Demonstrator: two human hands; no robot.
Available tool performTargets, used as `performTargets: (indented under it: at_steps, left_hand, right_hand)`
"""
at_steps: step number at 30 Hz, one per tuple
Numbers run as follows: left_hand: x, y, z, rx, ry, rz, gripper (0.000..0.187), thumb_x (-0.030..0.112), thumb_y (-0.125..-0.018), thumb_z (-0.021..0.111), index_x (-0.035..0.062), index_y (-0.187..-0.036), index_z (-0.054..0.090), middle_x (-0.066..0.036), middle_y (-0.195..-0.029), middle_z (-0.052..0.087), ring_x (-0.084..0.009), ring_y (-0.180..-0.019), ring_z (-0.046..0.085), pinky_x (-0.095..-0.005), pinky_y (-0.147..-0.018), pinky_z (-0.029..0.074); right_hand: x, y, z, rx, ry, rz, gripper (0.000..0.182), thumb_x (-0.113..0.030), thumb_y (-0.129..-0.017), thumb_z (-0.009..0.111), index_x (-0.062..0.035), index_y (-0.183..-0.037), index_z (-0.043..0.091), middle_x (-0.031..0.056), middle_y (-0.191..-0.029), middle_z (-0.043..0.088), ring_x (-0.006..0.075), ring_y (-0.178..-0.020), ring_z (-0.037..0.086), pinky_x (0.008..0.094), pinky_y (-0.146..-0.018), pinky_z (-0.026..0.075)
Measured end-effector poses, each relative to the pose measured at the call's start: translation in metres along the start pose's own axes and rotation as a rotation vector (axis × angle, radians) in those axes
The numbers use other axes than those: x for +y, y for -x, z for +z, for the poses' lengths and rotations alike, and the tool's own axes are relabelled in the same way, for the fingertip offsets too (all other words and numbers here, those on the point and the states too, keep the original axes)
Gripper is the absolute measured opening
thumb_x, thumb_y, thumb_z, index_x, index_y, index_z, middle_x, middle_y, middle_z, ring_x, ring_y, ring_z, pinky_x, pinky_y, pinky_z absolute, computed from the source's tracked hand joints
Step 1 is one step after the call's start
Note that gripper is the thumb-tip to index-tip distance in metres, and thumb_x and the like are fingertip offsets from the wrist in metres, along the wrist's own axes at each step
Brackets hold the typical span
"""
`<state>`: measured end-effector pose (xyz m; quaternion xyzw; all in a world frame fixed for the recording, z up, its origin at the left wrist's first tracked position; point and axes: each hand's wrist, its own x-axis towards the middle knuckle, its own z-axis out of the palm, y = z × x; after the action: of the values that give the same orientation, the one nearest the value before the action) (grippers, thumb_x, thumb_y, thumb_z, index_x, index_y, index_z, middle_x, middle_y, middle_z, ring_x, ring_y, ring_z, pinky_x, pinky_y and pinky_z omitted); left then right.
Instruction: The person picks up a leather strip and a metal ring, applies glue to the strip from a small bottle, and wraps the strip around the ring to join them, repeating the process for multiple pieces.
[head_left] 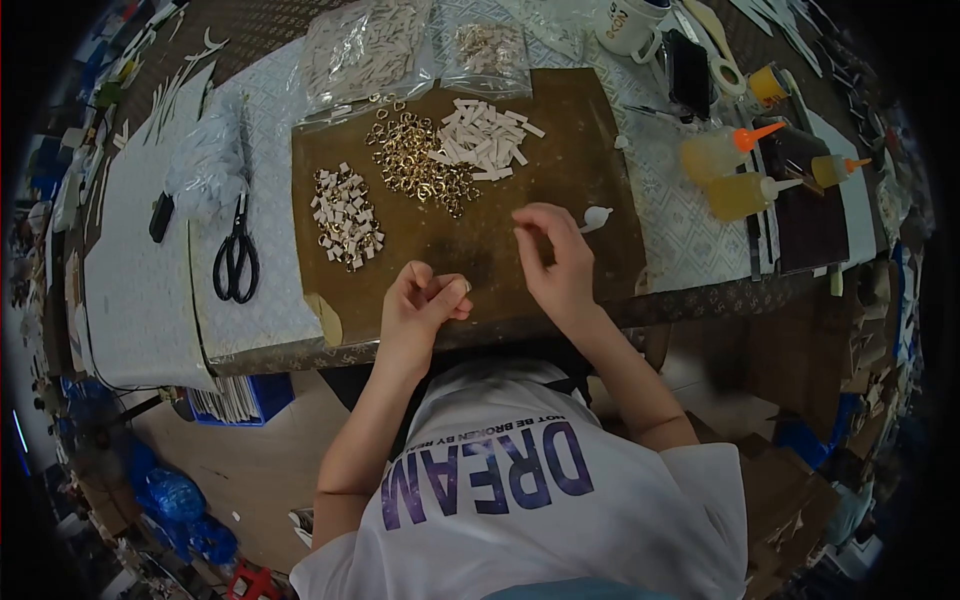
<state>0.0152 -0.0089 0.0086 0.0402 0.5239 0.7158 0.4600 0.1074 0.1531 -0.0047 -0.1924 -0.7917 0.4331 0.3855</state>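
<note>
My left hand (428, 305) is pinched above the front of the brown mat (450, 245), with a small gold-coloured piece (466, 286) at its fingertips. To its right, my right hand (555, 255) hangs over the mat with thumb and forefinger apart, and nothing shows between them. Beyond the hands lies a pile of gold rings (415, 160), touching a heap of small white strips (487, 138). At the mat's left is a pile of gold rings with white tabs (345, 217). A small white object (597, 217) rests just right of my right hand.
Black scissors (236, 262) and a clear plastic bag (208, 165) lie left of the mat. Bags of strips (365, 50) and rings (490, 55) stand behind it. Glue bottles (740, 195), a phone (688, 72) and a white mug (630, 27) are at the right.
</note>
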Motion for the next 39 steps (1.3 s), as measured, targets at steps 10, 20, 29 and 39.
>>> performTargets:
  at_steps: [10,20,29,39]
  left_hand:
    - [0.01,0.016,-0.026,0.078,0.04,0.059,0.027,0.001,-0.085,0.061,0.0142,-0.079,0.038,-0.008,-0.088,0.062,-0.01,-0.067,0.057,-0.0205,-0.06,0.046]
    - [0.007,0.013,-0.032,0.03,0.086,0.071,0.032,0.002,-0.084,0.062,0.0146,-0.073,0.035,-0.008,-0.086,0.062,-0.0057,-0.052,0.044,-0.0194,-0.046,0.032]
    - [0.004,0.012,-0.023,0.049,0.075,0.086,0.034,0.001,-0.086,0.058,0.0163,-0.071,0.032,-0.006,-0.086,0.059,-0.0033,-0.051,0.035,-0.0183,-0.046,0.025]
    - [0.002,0.016,-0.024,-0.001,0.183,0.054,0.038,-0.001,-0.085,0.058,0.0166,-0.065,0.03,-0.005,-0.089,0.059,-0.0004,-0.051,0.027,-0.0177,-0.044,0.019]
  right_hand:
    - [0.039,-0.054,0.031,-0.205,0.556,-0.003,0.019,-0.004,-0.078,0.06,-0.0074,-0.095,0.053,0.0088,-0.092,0.056,0.028,-0.089,0.052,0.0378,-0.08,0.04]
    - [0.025,-0.022,0.016,-0.124,0.456,0.084,0.013,-0.002,-0.082,0.058,-0.0026,-0.093,0.051,0.0113,-0.085,0.055,0.0268,-0.075,0.055,0.0354,-0.066,0.045]
    - [-0.029,0.019,-0.003,-0.313,-0.25,0.493,0.009,-0.003,-0.086,0.059,-0.0003,-0.094,0.058,0.0079,-0.094,0.062,0.011,-0.071,0.06,0.0227,-0.061,0.048]
    - [-0.049,0.019,-0.008,-0.405,-0.477,0.608,0.014,-0.006,-0.088,0.059,-0.003,-0.099,0.067,0.0035,-0.087,0.06,0.0085,-0.074,0.058,0.0201,-0.066,0.046]
